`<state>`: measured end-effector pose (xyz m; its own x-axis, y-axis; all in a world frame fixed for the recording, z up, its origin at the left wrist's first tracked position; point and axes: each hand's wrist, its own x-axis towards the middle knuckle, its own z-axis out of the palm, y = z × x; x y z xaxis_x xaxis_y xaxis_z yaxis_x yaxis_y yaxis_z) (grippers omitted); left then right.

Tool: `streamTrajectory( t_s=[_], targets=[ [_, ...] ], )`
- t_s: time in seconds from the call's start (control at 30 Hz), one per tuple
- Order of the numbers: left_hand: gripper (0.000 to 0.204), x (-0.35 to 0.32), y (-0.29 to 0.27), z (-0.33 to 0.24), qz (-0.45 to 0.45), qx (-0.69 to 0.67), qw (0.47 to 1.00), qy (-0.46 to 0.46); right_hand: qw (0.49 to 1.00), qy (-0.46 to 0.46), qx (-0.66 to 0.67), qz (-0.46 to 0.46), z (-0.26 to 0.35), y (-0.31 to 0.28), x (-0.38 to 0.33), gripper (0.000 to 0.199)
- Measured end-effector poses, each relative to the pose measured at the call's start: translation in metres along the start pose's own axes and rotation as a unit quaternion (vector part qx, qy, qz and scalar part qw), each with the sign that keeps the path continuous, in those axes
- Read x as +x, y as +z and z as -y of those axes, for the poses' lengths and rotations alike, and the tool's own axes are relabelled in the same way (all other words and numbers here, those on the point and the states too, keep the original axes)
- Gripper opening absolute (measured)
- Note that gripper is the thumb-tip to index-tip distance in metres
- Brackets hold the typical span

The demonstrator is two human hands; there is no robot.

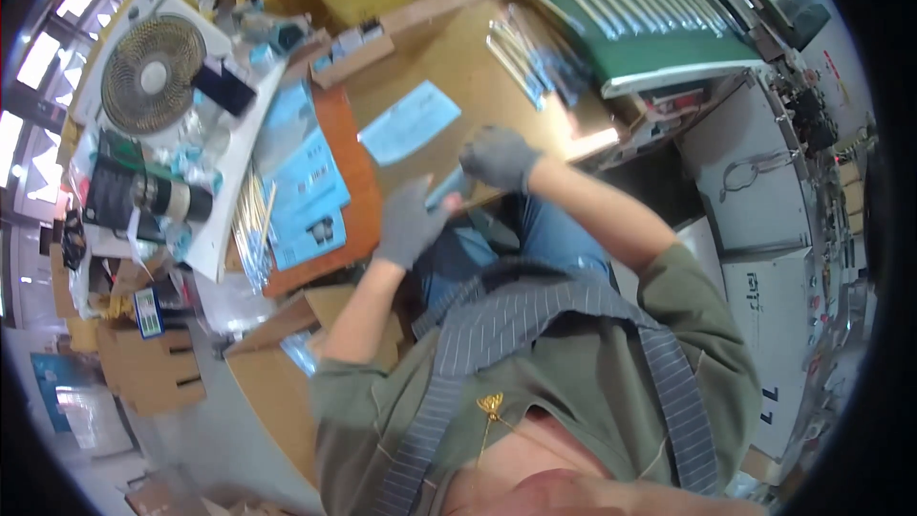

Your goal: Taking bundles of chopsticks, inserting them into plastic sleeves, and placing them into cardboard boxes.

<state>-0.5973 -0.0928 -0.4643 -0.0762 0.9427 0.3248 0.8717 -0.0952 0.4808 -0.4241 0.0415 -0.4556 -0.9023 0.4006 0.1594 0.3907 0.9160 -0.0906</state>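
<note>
My left hand [411, 222], in a grey glove with a bare fingertip showing, is closed on a narrow blue piece [446, 188] that looks like a rolled or folded paper sheet. My right hand [500, 159], also gloved, is curled into a fist at the upper end of that piece; its fingers hide whatever they grip. Both hands are over the table's near edge, above my lap. A flat blue printed sheet [411, 122] lies on the brown tabletop [420, 48] just beyond them. Farther off, several thin sticks with blue wrapping [535, 57] lie in a loose pile.
Stacked blue sheets [304, 191] and a bundle of thin sticks [253, 229] lie on the left. Behind them are a fan [153, 75], a phone [224, 84] and a dark bottle [172, 199]. A green board [640, 19] with a row of wrapped sticks stands far right. Cardboard boxes [277, 363] are below left.
</note>
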Motion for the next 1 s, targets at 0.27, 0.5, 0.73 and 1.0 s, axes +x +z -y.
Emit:
streamTrajectory(
  t_s=[0.27, 0.5, 0.73, 1.0],
  targets=[
    [0.015, 0.052, -0.033, -0.011, 0.119, -0.267, 0.939, -0.179, 0.959, -0.077, 0.053, -0.267, 0.002, -0.086, 0.014, 0.034],
    [0.023, 0.037, 0.018, 0.0, 0.105, -0.349, 0.925, -0.109, 0.985, -0.082, -0.013, -0.152, 0.007, -0.04, -0.013, 0.025],
    [0.027, 0.033, 0.018, -0.044, 0.071, -0.078, 0.993, -0.06, 0.993, 0.002, -0.067, 0.094, 0.022, -0.027, -0.017, 0.023],
    [0.019, 0.042, -0.015, -0.081, -0.012, 0.032, 0.999, 0.016, 0.959, -0.053, 0.271, -0.067, 0.021, -0.005, -0.008, 0.02]
  ],
)
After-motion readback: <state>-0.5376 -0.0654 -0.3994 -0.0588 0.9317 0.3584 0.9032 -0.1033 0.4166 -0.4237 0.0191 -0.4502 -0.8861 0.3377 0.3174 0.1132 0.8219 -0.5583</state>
